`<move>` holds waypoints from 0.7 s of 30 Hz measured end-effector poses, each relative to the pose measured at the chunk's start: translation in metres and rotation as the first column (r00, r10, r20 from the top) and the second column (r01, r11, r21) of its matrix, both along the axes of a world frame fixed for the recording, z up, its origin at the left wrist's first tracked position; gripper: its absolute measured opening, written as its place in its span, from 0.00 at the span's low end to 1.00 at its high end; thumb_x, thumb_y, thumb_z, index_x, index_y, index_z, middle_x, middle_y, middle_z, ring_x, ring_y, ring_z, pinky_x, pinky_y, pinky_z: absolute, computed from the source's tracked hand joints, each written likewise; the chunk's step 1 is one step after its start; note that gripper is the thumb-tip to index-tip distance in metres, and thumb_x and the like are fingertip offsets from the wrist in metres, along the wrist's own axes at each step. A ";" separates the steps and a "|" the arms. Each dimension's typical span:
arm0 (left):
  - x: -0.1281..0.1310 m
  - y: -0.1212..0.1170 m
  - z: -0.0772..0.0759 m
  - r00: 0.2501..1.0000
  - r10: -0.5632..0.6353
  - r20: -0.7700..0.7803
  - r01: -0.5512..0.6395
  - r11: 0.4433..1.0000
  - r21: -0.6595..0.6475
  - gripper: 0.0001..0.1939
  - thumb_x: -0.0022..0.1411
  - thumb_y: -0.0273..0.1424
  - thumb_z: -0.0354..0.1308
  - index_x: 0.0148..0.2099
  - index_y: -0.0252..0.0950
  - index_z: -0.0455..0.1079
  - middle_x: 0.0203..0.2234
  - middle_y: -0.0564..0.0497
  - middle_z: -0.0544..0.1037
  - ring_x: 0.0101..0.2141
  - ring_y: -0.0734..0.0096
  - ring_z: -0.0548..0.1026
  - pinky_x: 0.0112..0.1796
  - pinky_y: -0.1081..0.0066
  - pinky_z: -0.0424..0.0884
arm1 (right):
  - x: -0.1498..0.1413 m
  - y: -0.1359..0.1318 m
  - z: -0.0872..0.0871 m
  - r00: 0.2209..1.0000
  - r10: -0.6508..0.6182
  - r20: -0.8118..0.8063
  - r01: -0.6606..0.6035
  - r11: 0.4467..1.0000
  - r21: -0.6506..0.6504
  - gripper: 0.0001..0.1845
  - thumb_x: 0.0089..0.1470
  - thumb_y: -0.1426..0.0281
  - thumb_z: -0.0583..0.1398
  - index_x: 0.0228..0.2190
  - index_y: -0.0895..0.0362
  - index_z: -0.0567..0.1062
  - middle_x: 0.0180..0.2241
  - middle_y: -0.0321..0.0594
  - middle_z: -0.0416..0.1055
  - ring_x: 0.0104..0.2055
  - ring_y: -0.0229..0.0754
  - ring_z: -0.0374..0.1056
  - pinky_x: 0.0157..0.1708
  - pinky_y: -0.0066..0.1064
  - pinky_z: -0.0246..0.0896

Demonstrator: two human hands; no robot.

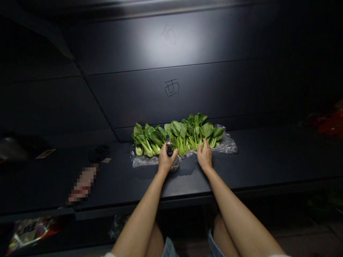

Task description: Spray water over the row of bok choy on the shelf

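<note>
My left hand [166, 160] is closed around a spray bottle with a black trigger head [169, 147] and a clear body [175, 165], partly hidden by the hand. The bottle stands at the front of a row of green bok choy [180, 134]. My right hand [205, 156] rests against the stems toward the right end of the row, thumb and fingers apart. Its fingertips are partly lost among the stems. Crumpled clear plastic film [229, 143] lies beneath the bok choy, and water drops show on some leaves.
The dark shelf [257, 157] has a wet patch near its front edge. Behind it rises a dark panel [134, 96] with handwritten marks. Small cards [45, 154] lie to the left. A colourful package [32, 230] sits lower left, and blurred red items [331, 125] at far right.
</note>
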State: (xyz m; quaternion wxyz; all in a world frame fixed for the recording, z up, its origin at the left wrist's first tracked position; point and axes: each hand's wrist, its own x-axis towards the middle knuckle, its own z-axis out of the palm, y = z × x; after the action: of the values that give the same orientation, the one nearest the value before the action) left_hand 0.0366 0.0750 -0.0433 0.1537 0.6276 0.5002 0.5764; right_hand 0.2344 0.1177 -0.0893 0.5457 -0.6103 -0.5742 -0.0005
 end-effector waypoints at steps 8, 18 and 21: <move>-0.006 -0.003 0.003 1.000 -0.012 -0.013 0.012 1.000 -0.026 0.14 0.56 0.31 0.57 0.46 0.37 0.68 0.39 0.48 0.76 0.39 0.67 0.74 0.45 0.66 0.70 | 0.000 0.002 -0.001 1.000 0.004 0.012 -0.004 1.000 0.001 0.28 0.63 0.63 0.46 0.59 0.63 0.63 0.59 0.58 0.66 0.61 0.51 0.62 0.59 0.46 0.59; -0.007 -0.001 0.002 1.000 -0.015 0.003 0.015 0.999 -0.029 0.16 0.56 0.33 0.58 0.48 0.37 0.67 0.42 0.45 0.76 0.44 0.64 0.75 0.49 0.64 0.68 | -0.010 0.006 -0.001 1.000 0.000 -0.004 0.000 1.000 0.023 0.28 0.62 0.65 0.47 0.58 0.66 0.64 0.58 0.61 0.66 0.63 0.51 0.59 0.62 0.48 0.55; -0.006 -0.001 0.002 1.000 -0.007 -0.012 0.007 1.000 -0.020 0.14 0.56 0.32 0.57 0.46 0.37 0.68 0.40 0.47 0.76 0.41 0.66 0.75 0.47 0.65 0.69 | -0.009 0.005 -0.001 1.000 -0.010 0.010 0.010 0.999 0.042 0.28 0.61 0.65 0.47 0.58 0.66 0.65 0.59 0.61 0.65 0.66 0.52 0.55 0.63 0.50 0.52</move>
State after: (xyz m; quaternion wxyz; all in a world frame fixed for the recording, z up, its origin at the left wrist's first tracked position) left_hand 0.0306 0.0740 -0.0414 0.1589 0.6313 0.5045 0.5673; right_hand 0.2255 0.1228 -0.0905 0.5554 -0.6017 -0.5738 -0.0185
